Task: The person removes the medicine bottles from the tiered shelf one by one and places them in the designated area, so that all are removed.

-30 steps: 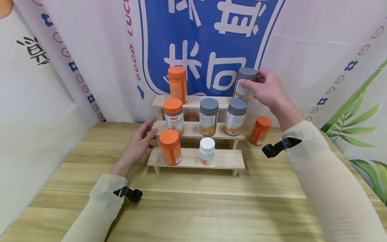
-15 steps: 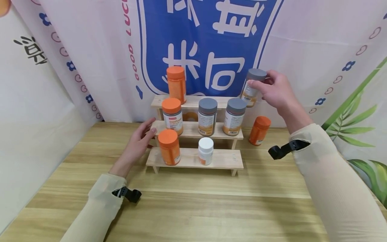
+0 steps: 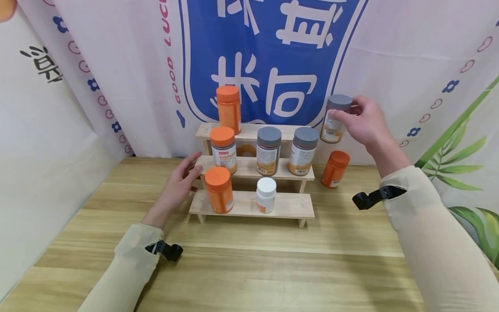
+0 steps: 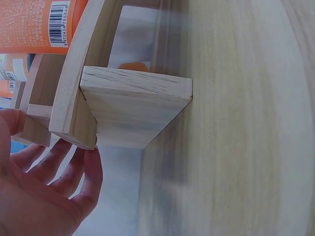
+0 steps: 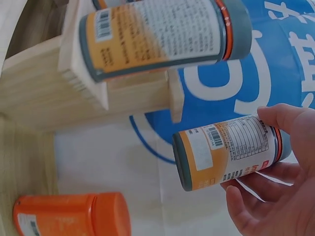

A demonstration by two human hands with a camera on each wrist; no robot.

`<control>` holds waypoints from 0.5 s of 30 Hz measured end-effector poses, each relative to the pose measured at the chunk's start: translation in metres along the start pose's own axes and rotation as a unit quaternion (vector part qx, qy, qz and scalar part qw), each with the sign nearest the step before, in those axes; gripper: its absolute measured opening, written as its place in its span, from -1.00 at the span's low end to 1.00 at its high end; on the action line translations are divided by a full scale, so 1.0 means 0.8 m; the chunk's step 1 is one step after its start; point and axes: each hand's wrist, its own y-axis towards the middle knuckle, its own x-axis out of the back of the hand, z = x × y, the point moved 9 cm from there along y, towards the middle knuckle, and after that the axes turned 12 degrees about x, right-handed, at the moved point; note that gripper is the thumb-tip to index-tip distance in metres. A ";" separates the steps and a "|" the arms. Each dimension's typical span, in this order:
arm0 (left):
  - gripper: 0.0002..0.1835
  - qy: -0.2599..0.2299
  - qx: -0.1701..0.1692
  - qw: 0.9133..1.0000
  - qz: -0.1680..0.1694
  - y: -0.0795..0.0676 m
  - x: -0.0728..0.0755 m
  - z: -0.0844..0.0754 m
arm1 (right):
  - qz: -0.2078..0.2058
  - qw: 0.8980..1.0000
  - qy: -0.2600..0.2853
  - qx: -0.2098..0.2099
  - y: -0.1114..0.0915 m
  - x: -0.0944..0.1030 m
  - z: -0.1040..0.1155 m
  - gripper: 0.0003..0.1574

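My right hand (image 3: 364, 123) holds a jar with a grey lid (image 3: 333, 125) by its upper part, raised to the right of the stand's top step. In the right wrist view this jar (image 5: 229, 152) shows an orange and white label, its lid partly covered by my thumb and fingers. My left hand (image 3: 177, 186) rests at the left end of the three-step wooden stand (image 3: 288, 203). Up close in the left wrist view, the fingers (image 4: 91, 172) are loosely bent, their tips at the ends of the step boards (image 4: 74, 123).
An orange jar (image 3: 336, 169) stands on the table right of the stand. The steps bear orange jars (image 3: 219, 190), an orange-lidded jar (image 3: 224, 151), two grey-lidded jars (image 3: 268, 151) and a small white bottle (image 3: 266, 195). A printed curtain (image 3: 265, 56) hangs behind.
My right hand has carried the grey-lidded jar off the right end of the top step, to the right and slightly down. My left hand stays by the stand.
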 end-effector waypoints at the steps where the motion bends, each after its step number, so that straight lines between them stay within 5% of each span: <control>1: -0.34 0.000 -0.001 1.000 0.000 0.000 0.000 0.000 | -0.001 1.000 -0.003 -0.002 -0.001 0.001 -0.003 -0.09; 15: -0.35 -0.008 -0.005 1.000 -0.005 0.001 0.000 0.000 | -0.024 0.999 -0.002 -0.039 -0.013 0.018 -0.052 0.04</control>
